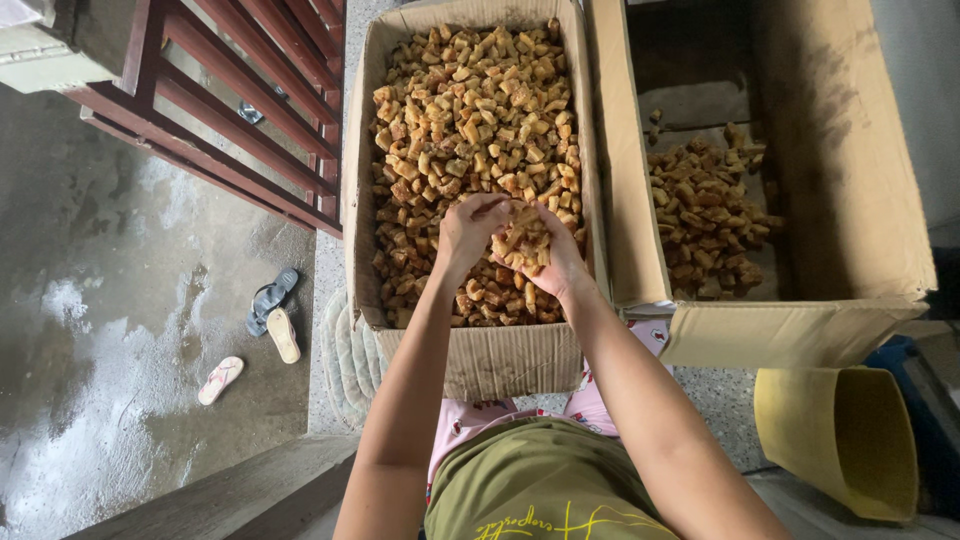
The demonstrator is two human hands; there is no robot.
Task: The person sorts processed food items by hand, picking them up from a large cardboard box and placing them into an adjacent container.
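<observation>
Near the frame's centre, both bare forearms reach up from the bottom edge over the full cardboard box (pixel 360 200) of golden-brown chunks. The left hand (pixel 468 232) curls, fingers bent onto a clump of golden-brown chunks (pixel 522 240); the right hand (pixel 556 262) cups it from beneath, fingers closed around it.
</observation>
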